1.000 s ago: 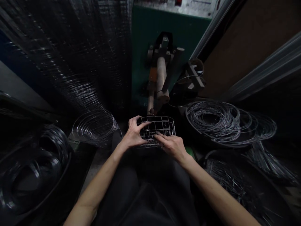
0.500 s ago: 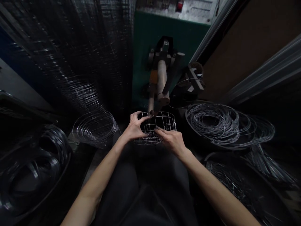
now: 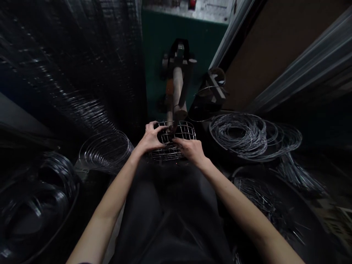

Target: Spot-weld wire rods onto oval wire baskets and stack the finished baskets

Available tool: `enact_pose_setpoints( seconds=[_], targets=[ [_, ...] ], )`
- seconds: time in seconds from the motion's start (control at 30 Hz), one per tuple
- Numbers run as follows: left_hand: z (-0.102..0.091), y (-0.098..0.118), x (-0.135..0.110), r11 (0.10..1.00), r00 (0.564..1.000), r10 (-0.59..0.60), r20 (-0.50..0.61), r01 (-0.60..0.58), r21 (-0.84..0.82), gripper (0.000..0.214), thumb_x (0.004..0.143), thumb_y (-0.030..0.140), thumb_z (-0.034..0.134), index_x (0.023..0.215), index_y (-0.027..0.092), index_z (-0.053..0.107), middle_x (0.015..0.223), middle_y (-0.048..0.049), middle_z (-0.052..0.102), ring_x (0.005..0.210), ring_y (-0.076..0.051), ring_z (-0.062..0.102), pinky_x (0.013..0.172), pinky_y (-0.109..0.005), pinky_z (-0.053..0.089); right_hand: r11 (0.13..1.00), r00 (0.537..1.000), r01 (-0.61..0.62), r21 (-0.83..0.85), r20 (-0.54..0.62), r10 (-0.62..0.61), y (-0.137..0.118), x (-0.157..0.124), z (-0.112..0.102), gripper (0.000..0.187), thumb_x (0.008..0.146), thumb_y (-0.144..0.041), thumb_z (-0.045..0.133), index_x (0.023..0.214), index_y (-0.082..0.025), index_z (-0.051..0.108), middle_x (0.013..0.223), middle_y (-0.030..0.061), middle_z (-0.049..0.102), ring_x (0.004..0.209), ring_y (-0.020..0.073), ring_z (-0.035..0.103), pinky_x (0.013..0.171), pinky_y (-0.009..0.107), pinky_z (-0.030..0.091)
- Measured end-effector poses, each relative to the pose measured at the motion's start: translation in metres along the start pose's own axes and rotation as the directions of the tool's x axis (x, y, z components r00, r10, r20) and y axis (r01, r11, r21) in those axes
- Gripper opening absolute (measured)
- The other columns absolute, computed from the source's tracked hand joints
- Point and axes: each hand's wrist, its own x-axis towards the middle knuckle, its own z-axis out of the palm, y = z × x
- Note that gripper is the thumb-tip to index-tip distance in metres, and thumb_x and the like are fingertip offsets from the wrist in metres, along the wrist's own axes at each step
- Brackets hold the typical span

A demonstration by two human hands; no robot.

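Note:
A round wire basket (image 3: 188, 129) with a square mesh sits in front of me at the tip of a machine's arms. My left hand (image 3: 151, 137) grips its left side, thumb and fingers spread around the wires. On the near right part of the mesh, my right hand (image 3: 191, 149) has its fingers pressed together; whether a small wire is between them is too dark to see. Above the basket is the machine's thick metal arm (image 3: 178, 84), with a thinner rod (image 3: 169, 117) beside it reaching the basket's rim.
The green machine body (image 3: 156, 47) stands behind. To the right are a tub of wire rings (image 3: 239, 132) and a dark tub of short wire pieces (image 3: 258, 198). Wire hoops (image 3: 106, 148) stack at left, near coiled wire (image 3: 59, 172). Mesh sheets (image 3: 110, 47) rise behind.
The whole view has shifted, so the machine, basket and hands appear further left and slightly higher. Both hands keep nearly the same hold on the basket.

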Motion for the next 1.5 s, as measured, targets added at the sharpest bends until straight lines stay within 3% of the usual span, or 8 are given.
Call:
enact_pose_setpoints(
  seconds=[0.3,0.43,0.73,0.97,1.17,1.23,1.33,1.5],
  targets=[
    [0.001,-0.013,0.012,1.0,1.0,-0.015,-0.005,0.015,-0.028,0.101,0.051,0.038,0.085,0.14,0.024,0.037,0.131,-0.0111,0.034,0.125,-0.035,0.032,0.109,-0.052,0.031,0.998,0.993,-0.058,0.017,-0.097,0.06,0.009,-0.005,-0.006,0.031,0.091,-0.016,0.046,0.108,-0.03,0.068,0.113,-0.001,0.069,0.081,0.0113,0.064,0.059,0.02,0.04],
    [-0.001,-0.009,0.01,0.999,0.999,0.05,0.003,-0.05,-0.02,0.103,0.053,0.037,0.083,0.141,0.026,0.03,0.132,-0.011,0.038,0.127,-0.035,0.033,0.108,-0.053,0.028,0.992,0.989,-0.122,0.037,-0.082,0.125,0.011,0.001,-0.009,0.023,0.092,-0.028,0.048,0.101,-0.029,0.069,0.113,0.0025,0.063,0.074,0.0117,0.059,0.051,0.022,0.032],
    [-0.001,-0.007,0.004,0.999,0.998,0.052,0.023,-0.052,0.011,0.103,0.052,0.039,0.084,0.137,0.026,0.029,0.138,-0.0135,0.034,0.134,-0.037,0.026,0.108,-0.056,0.025,0.986,0.991,-0.133,0.1,0.003,0.133,0.011,0.011,-0.015,0.018,0.089,-0.03,0.055,0.102,-0.027,0.066,0.102,0.004,0.057,0.077,0.0143,0.056,0.054,0.023,0.034],
    [0.001,-0.01,0.002,0.995,0.994,0.075,-0.075,-0.08,-0.062,0.094,0.05,0.032,0.084,0.129,0.022,0.035,0.131,-0.0125,0.042,0.127,-0.034,0.039,0.107,-0.05,0.033,0.992,0.993,-0.113,0.058,0.027,0.112,0.009,0.011,-0.016,0.019,0.09,-0.031,0.052,0.103,-0.026,0.065,0.103,0.0038,0.059,0.077,0.0148,0.057,0.052,0.024,0.032],
    [-0.016,-0.013,0.002,0.986,0.991,-0.024,0.134,0.046,-0.161,0.094,0.044,0.042,0.088,0.125,0.023,0.045,0.145,-0.0158,0.028,0.139,-0.039,0.019,0.111,-0.055,0.026,0.99,0.991,-0.132,0.058,-0.003,0.132,0.009,0.01,-0.013,0.019,0.09,-0.032,0.052,0.101,-0.027,0.066,0.1,0.0034,0.059,0.073,0.0138,0.056,0.051,0.023,0.032],
    [-0.023,-0.019,0.003,0.959,0.986,-0.062,0.155,0.101,-0.264,0.085,0.056,0.049,0.082,0.128,0.026,0.045,0.145,-0.013,0.033,0.137,-0.036,0.027,0.11,-0.053,0.03,0.989,0.99,-0.134,0.069,-0.023,0.136,0.01,0.009,-0.011,0.018,0.089,-0.032,0.053,0.1,-0.026,0.067,0.099,0.0032,0.059,0.074,0.0137,0.056,0.051,0.023,0.032],
    [-0.025,-0.032,0.009,0.926,0.992,-0.115,0.045,0.123,-0.357,0.06,0.078,0.05,0.063,0.129,0.023,0.046,0.129,-0.0105,0.053,0.126,-0.029,0.045,0.107,-0.048,0.035,0.987,0.99,-0.129,0.095,-0.042,0.133,0.011,0.009,-0.007,0.017,0.089,-0.031,0.054,0.098,-0.026,0.067,0.097,0.0026,0.058,0.074,0.0134,0.057,0.051,0.022,0.033],
    [-0.012,-0.043,0.024,0.929,0.994,-0.097,0.05,0.108,-0.354,0.049,0.079,0.038,0.061,0.124,0.019,0.056,0.115,-0.0072,0.065,0.109,-0.026,0.058,0.098,-0.039,0.044,0.986,0.989,-0.119,0.12,-0.069,0.128,0.013,0.007,-0.004,0.018,0.089,-0.032,0.053,0.097,-0.027,0.069,0.095,0.0027,0.058,0.074,0.0134,0.057,0.051,0.022,0.033]
  ],
)
